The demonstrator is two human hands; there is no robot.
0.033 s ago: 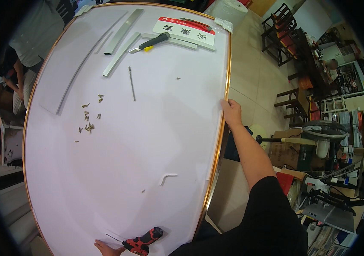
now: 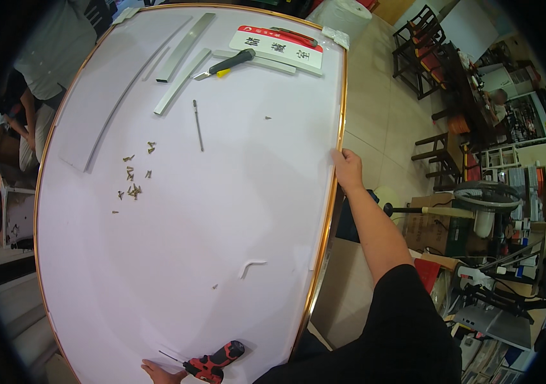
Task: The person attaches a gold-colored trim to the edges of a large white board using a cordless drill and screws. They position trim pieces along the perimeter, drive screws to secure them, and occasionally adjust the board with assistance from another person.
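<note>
A large white panel (image 2: 183, 256) with a gold-coloured frame lies before me. My right hand (image 2: 348, 171) is closed round its right edge, the thumb side on top. At the bottom of the picture my left hand (image 2: 161, 373) is partly cut off, and most of its fingers are hidden. Right beside it lies a red and black cordless drill (image 2: 212, 366) with a long thin bit pointing left. Farther up the panel are several brass-coloured screws (image 2: 134, 191) in a loose scatter, a long drill bit (image 2: 198, 125) and a small white bent strip (image 2: 251, 267).
At the panel's far end lie metal profiles (image 2: 187, 48), a black-handled utility knife (image 2: 234, 61), a white and red sign (image 2: 276, 50) and a red cutter (image 2: 295, 37). A person (image 2: 52, 51) stands beyond the left edge. Right of the panel are chairs, a fan (image 2: 487, 196) and boxes (image 2: 436, 233).
</note>
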